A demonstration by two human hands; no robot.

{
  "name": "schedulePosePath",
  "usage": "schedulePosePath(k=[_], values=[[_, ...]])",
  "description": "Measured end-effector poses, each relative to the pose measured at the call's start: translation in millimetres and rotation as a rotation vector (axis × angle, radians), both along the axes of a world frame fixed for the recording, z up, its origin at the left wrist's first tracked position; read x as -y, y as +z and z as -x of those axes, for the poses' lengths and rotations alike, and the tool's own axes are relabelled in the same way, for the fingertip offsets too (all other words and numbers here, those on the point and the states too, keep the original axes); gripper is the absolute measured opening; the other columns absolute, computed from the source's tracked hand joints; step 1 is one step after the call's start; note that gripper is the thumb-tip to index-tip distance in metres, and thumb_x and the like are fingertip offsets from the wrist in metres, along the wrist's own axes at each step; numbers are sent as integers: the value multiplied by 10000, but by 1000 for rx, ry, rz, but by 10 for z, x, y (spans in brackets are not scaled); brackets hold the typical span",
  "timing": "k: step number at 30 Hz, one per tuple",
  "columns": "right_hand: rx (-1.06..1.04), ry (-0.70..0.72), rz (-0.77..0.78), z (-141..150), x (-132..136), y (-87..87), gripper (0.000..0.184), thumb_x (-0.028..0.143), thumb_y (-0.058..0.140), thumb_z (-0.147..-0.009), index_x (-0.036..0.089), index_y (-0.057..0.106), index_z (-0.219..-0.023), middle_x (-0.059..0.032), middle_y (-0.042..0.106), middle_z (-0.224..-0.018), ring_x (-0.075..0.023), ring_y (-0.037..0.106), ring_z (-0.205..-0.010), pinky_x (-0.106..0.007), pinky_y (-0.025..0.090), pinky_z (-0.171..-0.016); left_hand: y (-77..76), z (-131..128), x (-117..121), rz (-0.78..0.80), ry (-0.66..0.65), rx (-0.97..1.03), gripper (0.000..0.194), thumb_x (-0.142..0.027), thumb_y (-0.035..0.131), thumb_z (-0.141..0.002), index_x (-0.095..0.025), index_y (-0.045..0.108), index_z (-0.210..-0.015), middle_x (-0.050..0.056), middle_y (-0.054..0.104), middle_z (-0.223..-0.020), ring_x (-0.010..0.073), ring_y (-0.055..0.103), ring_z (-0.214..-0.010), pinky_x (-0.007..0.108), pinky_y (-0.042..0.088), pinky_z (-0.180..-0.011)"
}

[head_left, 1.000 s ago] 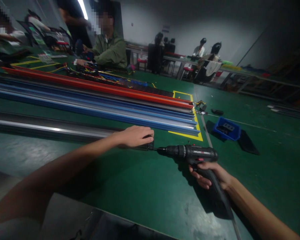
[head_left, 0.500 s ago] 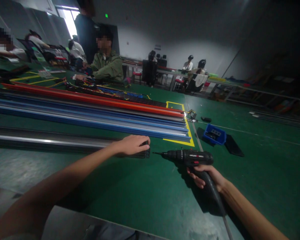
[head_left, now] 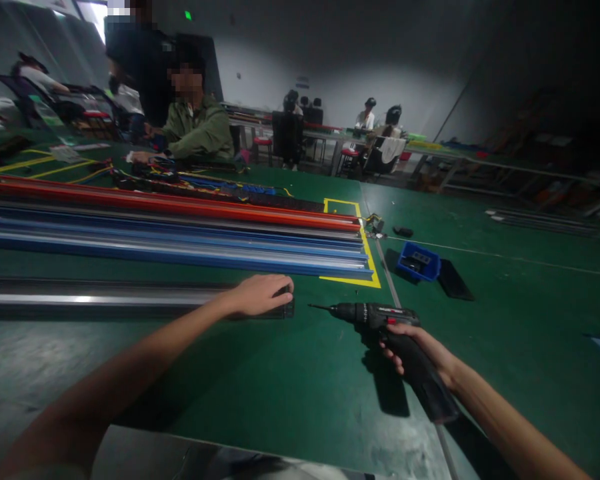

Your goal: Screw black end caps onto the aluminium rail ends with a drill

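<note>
My right hand (head_left: 417, 350) is wrapped round the grip of a black power drill (head_left: 375, 315) held over the green table. Its thin bit points left and stays a short gap away from the end of a long dark metal profile (head_left: 130, 299). Over the right end of that profile lies my left hand (head_left: 261, 295), fingers curved around its top and holding it. The profile's end cap shows just past the fingertips. Behind it, long blue profiles (head_left: 230, 257) and an orange-red profile (head_left: 205, 207) lie side by side.
A blue bin (head_left: 420, 261) with small dark parts stands right of the profiles, beside a flat black object (head_left: 455, 280). Yellow tape (head_left: 375, 277) marks the table. Bundled wires (head_left: 200, 180) lie further back, where a person in a green jacket (head_left: 205, 130) sits. Others are behind.
The view has shifted a little, moving the profiles and bin leftward in the picture. The drill has tilted slightly in my right hand, showing more of its handle base. My left hand stays on the profile.
</note>
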State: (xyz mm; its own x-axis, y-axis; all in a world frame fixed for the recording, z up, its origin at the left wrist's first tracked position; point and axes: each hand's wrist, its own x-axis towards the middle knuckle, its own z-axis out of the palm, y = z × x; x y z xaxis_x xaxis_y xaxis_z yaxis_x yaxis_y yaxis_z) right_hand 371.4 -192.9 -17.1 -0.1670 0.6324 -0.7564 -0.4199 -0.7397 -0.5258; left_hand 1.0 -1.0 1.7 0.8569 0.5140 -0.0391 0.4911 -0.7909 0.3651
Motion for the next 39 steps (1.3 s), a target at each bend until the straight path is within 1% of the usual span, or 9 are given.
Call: schedulePosePath(k=[6, 11, 14, 16, 20, 24, 33, 36, 39], values=[[-34, 1, -74, -8, 96, 34, 277, 320, 631, -912, 62, 678, -999, -75, 705, -746, -93, 589, -471, -206, 537, -461, -1, 20, -34, 46, -21, -21, 435, -544, 333, -1036, -229, 573, -1216, 81, 669, -1204, 244, 630, -1056, 346, 465, -836], [-89, 50, -147, -23, 187, 7, 342, 352, 652, -875, 69, 680, -1065, -78, 721, -761, -88, 565, -459, -211, 504, -461, 202, -110, -156, 58, -123, -46, 473, -569, 329, -1041, -228, 596, -1231, 83, 672, -1184, 229, 637, -1033, 341, 464, -871], [-67, 53, -158, -13, 230, 0, 342, 350, 654, -868, 65, 686, -1054, -85, 727, -765, -94, 573, -460, -224, 515, -470, 312, -507, -248, -56, -231, 17, 430, -505, 345, -1056, -209, 604, -1230, 97, 671, -1172, 232, 629, -1049, 341, 468, -882], [-52, 34, -145, 4, 238, -1, 339, 344, 647, -873, 59, 689, -1052, -81, 726, -759, -92, 570, -454, -223, 518, -467, 304, -900, -278, -153, -333, 7, 357, -414, 425, -1042, -184, 616, -1237, 124, 678, -1158, 246, 644, -998, 343, 483, -806], [-30, 8, -102, 27, 222, -18, 363, 336, 633, -872, 35, 697, -1063, -78, 718, -731, -94, 561, -439, -227, 523, -455, 117, -1669, -222, -276, -427, -41, 276, -100, 551, -908, -170, 715, -1119, 130, 726, -1014, 212, 664, -804, 318, 479, -696], [-28, 0, -73, 19, 217, -46, 368, 343, 629, -862, 33, 702, -1047, -77, 710, -716, -103, 568, -447, -243, 541, -468, -72, -2028, -120, -306, -431, -20, 313, -6, 538, -860, -156, 750, -1035, 141, 742, -994, 204, 674, -784, 298, 450, -650], [-35, 23, -111, 26, 158, -44, 330, 325, 619, -865, 50, 686, -1036, -80, 701, -708, -109, 556, -433, -246, 523, -452, -185, -1988, -112, -361, -414, 40, 217, -15, 578, -830, -140, 755, -848, 140, 754, -888, 215, 682, -789, 291, 419, -633], [-31, 34, -136, 49, 139, -26, 341, 324, 638, -851, 65, 682, -1067, -72, 708, -720, -111, 560, -433, -251, 523, -455, -142, -1894, -110, -381, -382, 73, 155, -93, 593, -851, -131, 743, -839, 153, 748, -886, 224, 673, -766, 298, 404, -611], [-13, 56, -156, 71, 121, -4, 366, 318, 679, -812, 65, 686, -1077, -64, 718, -733, -112, 582, -446, -250, 533, -467, -14, -1690, -119, -396, -326, 117, 159, -195, 582, -881, -130, 725, -903, 146, 739, -887, 218, 647, -711, 306, 384, -588]])
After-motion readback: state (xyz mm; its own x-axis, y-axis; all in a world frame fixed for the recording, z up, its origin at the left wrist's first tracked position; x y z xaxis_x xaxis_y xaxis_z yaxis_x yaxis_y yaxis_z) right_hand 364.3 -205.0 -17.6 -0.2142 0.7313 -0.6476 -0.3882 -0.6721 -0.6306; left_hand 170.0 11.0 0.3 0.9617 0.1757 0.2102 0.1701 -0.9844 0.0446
